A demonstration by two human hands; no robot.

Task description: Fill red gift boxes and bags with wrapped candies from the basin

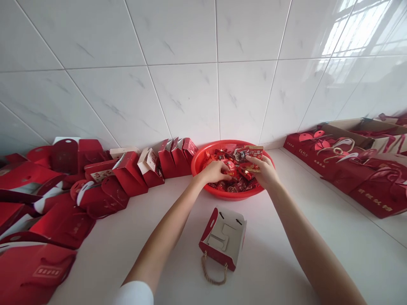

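Note:
A red plastic basket stands against the tiled wall, filled with red wrapped packets. My left hand reaches into its left side, fingers curled down at the packets; what it grips, if anything, is hidden. My right hand, at the basket's right side, holds red and gold packets between thumb and fingers. In front of the basket, an open red box with a pale inside lies on the white counter, its rope handle towards me.
Many red boxes crowd the left side, and a row of smaller ones reaches nearly to the basket. On the right, large red cartons with ribbons and cords stand along the wall.

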